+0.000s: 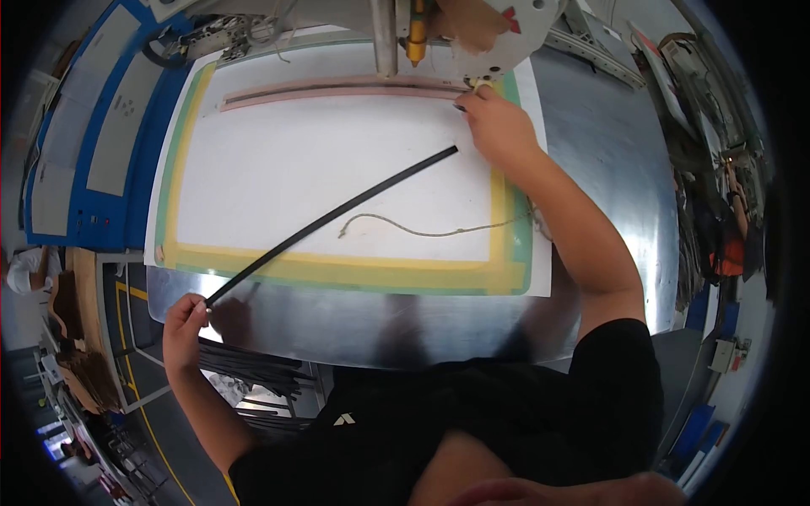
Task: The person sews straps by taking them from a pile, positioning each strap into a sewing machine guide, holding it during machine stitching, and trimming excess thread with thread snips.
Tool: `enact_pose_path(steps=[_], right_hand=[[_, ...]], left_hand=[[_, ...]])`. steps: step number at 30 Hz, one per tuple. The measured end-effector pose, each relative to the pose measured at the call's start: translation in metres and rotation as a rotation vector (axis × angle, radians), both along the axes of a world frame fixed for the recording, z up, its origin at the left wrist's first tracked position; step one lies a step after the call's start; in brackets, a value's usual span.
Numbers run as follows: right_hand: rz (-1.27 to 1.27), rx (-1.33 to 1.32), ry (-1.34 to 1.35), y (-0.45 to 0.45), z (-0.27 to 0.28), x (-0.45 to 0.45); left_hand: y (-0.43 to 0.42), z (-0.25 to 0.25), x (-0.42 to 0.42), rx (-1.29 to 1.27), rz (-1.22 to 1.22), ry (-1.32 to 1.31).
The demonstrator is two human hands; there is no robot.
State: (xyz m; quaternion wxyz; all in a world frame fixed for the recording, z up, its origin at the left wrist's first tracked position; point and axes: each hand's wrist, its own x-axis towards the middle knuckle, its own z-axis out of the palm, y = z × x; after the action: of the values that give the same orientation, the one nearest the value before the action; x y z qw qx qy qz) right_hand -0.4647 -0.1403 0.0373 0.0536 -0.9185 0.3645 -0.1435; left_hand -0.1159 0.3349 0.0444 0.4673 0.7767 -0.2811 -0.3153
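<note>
My left hand (pixel 183 326) pinches the near end of a long thin black strip (pixel 337 212) at the table's front left edge. The strip runs diagonally up to the right over a white sheet (pixel 287 169), and its far end lies below my right hand. My right hand (pixel 498 122) is closed at the right end of a long pink guide (pixel 337 91) with a dark slot along it. By those fingertips there is something small and pale yellow, plus a small dark tip; I cannot make out what they hold. A thin cord (pixel 413 229) lies curved on the sheet.
Machine parts, with a brass-coloured nozzle (pixel 416 38) and a metal post (pixel 385 42), hang over the back. Yellow and green tape (pixel 337 268) borders the sheet on the metal table (pixel 599 143). Blue cabinets (pixel 101 126) stand left. Black strips (pixel 261 371) are stacked below the front edge.
</note>
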Motion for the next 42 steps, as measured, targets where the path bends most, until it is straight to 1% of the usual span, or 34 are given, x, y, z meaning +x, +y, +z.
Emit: enact_pose_path(steps=[1, 2, 3, 4, 5, 6, 7, 8, 9, 10, 11, 12, 13, 14, 15, 16, 18, 21, 24, 26, 27, 28, 29, 30, 31, 32, 33, 34, 35, 36, 38, 40, 42], right_hand=[[0.006, 0.019, -0.035, 0.005, 0.003, -0.006], [0.017, 0.042, -0.072, 0.009, 0.004, -0.011], [0.02, 0.081, -0.064, 0.012, 0.003, -0.017], [0.024, 0.119, -0.061, 0.013, 0.001, -0.022], [0.012, 0.131, -0.042, 0.014, -0.002, -0.028], [0.002, 0.142, -0.021, 0.016, -0.005, -0.032], [0.0, 0.145, -0.045, 0.017, -0.01, -0.037], [-0.004, 0.145, -0.07, 0.017, -0.014, -0.04], [-0.002, 0.16, -0.076, 0.017, -0.015, -0.042], [-0.004, 0.171, -0.083, 0.016, -0.014, -0.044], [-0.01, 0.183, -0.089, 0.017, -0.013, -0.045], [-0.014, 0.173, -0.076, 0.02, -0.014, -0.045], [-0.019, 0.158, -0.065, 0.021, -0.013, -0.043], [-0.025, 0.143, -0.053, 0.023, -0.013, -0.042], [-0.022, 0.128, -0.048, 0.023, -0.013, -0.043], [-0.019, 0.129, -0.056, 0.022, -0.014, -0.044], [-0.006, 0.134, -0.063, 0.02, -0.017, -0.046], [0.0, 0.119, -0.055, 0.019, -0.019, -0.048], [0.033, 0.123, -0.073, 0.015, -0.024, -0.05], [0.069, 0.116, -0.087, 0.008, -0.032, -0.053], [0.056, 0.154, -0.052, 0.009, -0.027, -0.052], [0.076, 0.136, -0.058, 0.007, -0.03, -0.052], [0.095, 0.118, -0.063, 0.002, -0.036, -0.055], [0.112, 0.098, -0.069, -0.001, -0.039, -0.056], [0.109, 0.109, -0.059, 0.0, -0.038, -0.056], [0.114, 0.098, -0.058, 0.0, -0.039, -0.056], [0.12, 0.085, -0.057, -0.002, -0.042, -0.056], [0.123, 0.073, -0.058, -0.006, -0.045, -0.057], [0.146, 0.072, -0.057, -0.011, -0.048, -0.059], [0.162, 0.068, -0.062, -0.015, -0.05, -0.06], [0.191, 0.058, -0.068, -0.018, -0.052, -0.062], [0.19, 0.062, -0.058, -0.02, -0.054, -0.062], [0.178, 0.071, -0.043, -0.019, -0.053, -0.062]], left_hand=[[-0.001, 0.012, 0.005, 0.145, -0.091, -0.11], [0.001, 0.016, 0.014, 0.342, -0.144, -0.324], [0.003, 0.011, 0.024, 0.347, -0.1, -0.386], [-0.001, 0.01, 0.026, 0.309, 0.001, -0.483], [0.003, -0.001, 0.04, 0.238, -0.011, -0.775], [-0.004, -0.001, 0.044, 0.222, 0.016, -1.046], [-0.021, 0.001, 0.036, 0.232, 0.191, -1.21], [-0.035, 0.002, 0.031, 0.306, 0.315, -1.275], [-0.051, 0.005, 0.021, 0.358, 0.295, -1.279], [-0.067, -0.002, 0.015, 0.201, 0.211, -1.154], [-0.088, 0.0, -0.004, 0.201, 0.141, -0.942], [-0.109, 0.002, -0.019, 0.328, 0.07, -0.718], [-0.128, 0.003, -0.037, 0.391, -0.009, -0.659], [-0.142, -0.005, -0.045, 0.426, -0.107, -0.69], [-0.151, -0.017, -0.051, 0.41, -0.185, -0.889], [-0.164, -0.01, -0.059, 0.472, -0.162, -0.798], [-0.172, 0.005, -0.063, 0.541, -0.264, -0.735], [-0.16, 0.005, -0.054, 0.507, -0.415, -0.872], [-0.135, 0.002, -0.048, 0.476, -0.462, -0.947], [-0.118, 0.014, -0.042, 0.529, -0.343, -0.958], [-0.108, 0.023, -0.04, 0.555, -0.285, -0.96], [-0.092, 0.036, -0.036, 0.494, -0.166, -0.938], [-0.075, 0.053, -0.031, 0.499, -0.076, -1.02], [-0.051, 0.066, -0.019, 0.413, 0.089, -0.913], [-0.022, 0.081, -0.009, 0.326, 0.191, -0.865], [0.023, 0.074, 0.03, 0.108, 0.155, -0.969], [0.043, 0.104, 0.016, 0.078, 0.304, -0.675], [0.066, 0.135, 0.008, -0.055, 0.368, -0.354], [0.082, 0.148, -0.001, -0.184, 0.394, -0.304], [0.101, 0.155, -0.004, -0.303, 0.519, -0.228], [0.123, 0.167, -0.015, -0.391, 0.599, -0.134], [0.142, 0.16, -0.01, -0.331, 0.662, -0.167], [0.157, 0.142, 0.0, -0.268, 0.738, -0.188]])
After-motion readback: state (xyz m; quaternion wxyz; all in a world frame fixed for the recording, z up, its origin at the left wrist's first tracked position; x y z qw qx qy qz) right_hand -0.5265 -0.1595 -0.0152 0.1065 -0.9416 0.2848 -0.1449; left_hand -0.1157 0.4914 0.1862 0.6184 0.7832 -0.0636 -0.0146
